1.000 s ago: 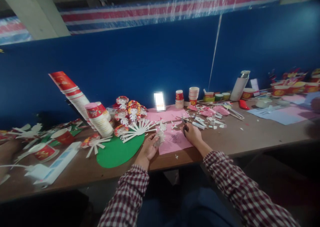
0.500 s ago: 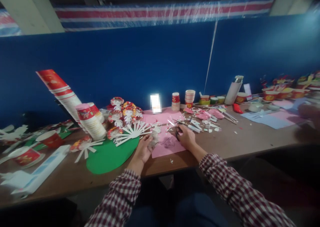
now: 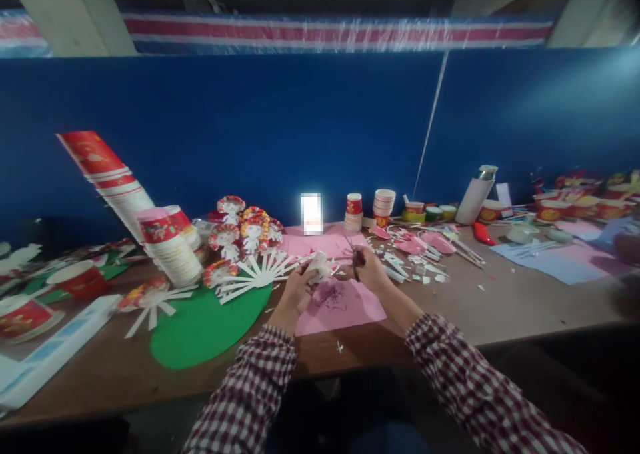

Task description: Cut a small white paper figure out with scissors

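Note:
My left hand is closed on a small piece of white paper, held above a pink sheet. In my right hand is a pair of dark-handled scissors, the blades pointing up and away from me. The scissors are a little to the right of the paper; whether the blades touch it I cannot make out. Dark scribbled lines mark the pink sheet below. Left of my left hand, a fan of white paper strips rests on a green paper oval.
Leaning stacks of red and white paper cups stand at the left, beside paper figures. White scraps litter the table to the right. Farther right are a thermos, a red object and blue paper. Another person's hand shows at the right edge.
The view has shifted slightly. My hands have come closer together, with the white paper nearer the scissors. The scissors now point more upright.

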The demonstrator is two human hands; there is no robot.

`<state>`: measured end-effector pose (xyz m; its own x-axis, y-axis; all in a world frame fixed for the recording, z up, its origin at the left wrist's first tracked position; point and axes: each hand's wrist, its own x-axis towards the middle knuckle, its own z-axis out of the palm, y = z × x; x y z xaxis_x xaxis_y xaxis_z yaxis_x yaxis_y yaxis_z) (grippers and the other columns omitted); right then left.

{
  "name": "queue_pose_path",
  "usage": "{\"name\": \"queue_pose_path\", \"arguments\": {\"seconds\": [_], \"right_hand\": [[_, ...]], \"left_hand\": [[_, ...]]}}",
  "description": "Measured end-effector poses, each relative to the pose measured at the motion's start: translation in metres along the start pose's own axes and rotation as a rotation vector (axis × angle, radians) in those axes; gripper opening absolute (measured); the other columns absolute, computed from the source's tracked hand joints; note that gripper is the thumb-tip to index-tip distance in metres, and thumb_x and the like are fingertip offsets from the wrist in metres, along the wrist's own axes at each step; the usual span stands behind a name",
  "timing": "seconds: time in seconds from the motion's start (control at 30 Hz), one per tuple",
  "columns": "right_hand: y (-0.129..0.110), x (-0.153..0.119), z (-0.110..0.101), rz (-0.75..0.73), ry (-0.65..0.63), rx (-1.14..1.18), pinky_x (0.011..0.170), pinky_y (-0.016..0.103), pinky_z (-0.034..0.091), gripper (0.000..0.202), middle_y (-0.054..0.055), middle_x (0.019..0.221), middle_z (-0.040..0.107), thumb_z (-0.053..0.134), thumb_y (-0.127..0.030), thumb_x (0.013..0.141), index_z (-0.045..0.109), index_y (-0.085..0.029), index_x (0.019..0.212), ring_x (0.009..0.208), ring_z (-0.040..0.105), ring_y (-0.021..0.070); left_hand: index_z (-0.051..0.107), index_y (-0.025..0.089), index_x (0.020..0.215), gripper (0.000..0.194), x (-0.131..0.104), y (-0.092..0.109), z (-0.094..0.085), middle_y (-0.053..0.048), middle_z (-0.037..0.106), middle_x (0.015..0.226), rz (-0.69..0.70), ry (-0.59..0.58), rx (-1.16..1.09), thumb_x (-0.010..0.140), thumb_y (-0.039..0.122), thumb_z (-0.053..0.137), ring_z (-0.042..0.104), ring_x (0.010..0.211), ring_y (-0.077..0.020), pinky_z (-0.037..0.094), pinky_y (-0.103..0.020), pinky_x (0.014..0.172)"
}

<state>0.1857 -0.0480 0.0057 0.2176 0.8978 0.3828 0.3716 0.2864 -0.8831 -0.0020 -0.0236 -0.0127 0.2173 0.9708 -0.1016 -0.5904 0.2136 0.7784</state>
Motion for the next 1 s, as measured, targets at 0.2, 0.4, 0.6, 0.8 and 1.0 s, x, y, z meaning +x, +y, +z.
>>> {"name": "queue_pose_path", "arguments": {"seconds": [0.2,0.4,0.6,0.8,1.0], "right_hand": [[0.009,-0.021,0.019,-0.004,-0.195,0.152,0.057,0.025,0.049,0.049,0.001,0.077,0.058,0.075,-0.04,0.065,0.057,-0.017,0.105,0.066,0.056,0.0143],[0.011,-0.027,0.018,0.146,-0.41,0.26,0.043,0.02,0.044,0.045,-0.002,0.062,0.058,0.068,-0.047,0.073,0.06,-0.014,0.103,0.049,0.055,0.0113],[0.007,-0.031,0.017,0.168,-0.524,0.231,0.039,0.022,0.046,0.043,-0.001,0.056,0.059,0.069,-0.05,0.07,0.066,-0.013,0.093,0.043,0.056,0.0127],[0.009,-0.031,0.017,0.183,-0.576,0.21,0.039,0.022,0.047,0.04,-0.002,0.056,0.06,0.069,-0.048,0.072,0.067,-0.015,0.095,0.042,0.057,0.0128],[0.013,-0.03,0.017,0.182,-0.607,0.203,0.04,0.021,0.046,0.042,-0.002,0.055,0.061,0.069,-0.046,0.073,0.066,-0.014,0.099,0.043,0.058,0.0122]], "left_hand": [[0.06,0.016,0.093,0.041,-0.003,0.0,-0.014,0.001,0.065,0.069,0.06,0.056,0.048,0.057,0.02,0.08,0.059,0.052,-0.0094,0.043,-0.018,0.044],[0.061,0.015,0.086,0.036,-0.007,0.001,-0.01,0.0,0.067,0.071,0.067,0.052,-0.001,0.056,0.018,0.081,0.062,0.059,-0.0093,0.049,-0.019,0.054],[0.062,0.014,0.084,0.037,-0.01,0.001,-0.008,0.0,0.067,0.069,0.091,0.046,0.028,0.054,0.02,0.083,0.062,0.059,-0.0108,0.048,-0.02,0.054],[0.062,0.014,0.083,0.038,-0.008,0.0,-0.012,0.0,0.066,0.068,0.093,0.027,0.05,0.053,0.024,0.084,0.062,0.06,-0.0106,0.047,-0.021,0.058],[0.062,0.014,0.08,0.038,-0.009,0.0,-0.01,0.001,0.064,0.065,0.089,0.04,0.056,0.051,0.025,0.085,0.06,0.057,-0.0102,0.046,-0.022,0.056]]}}
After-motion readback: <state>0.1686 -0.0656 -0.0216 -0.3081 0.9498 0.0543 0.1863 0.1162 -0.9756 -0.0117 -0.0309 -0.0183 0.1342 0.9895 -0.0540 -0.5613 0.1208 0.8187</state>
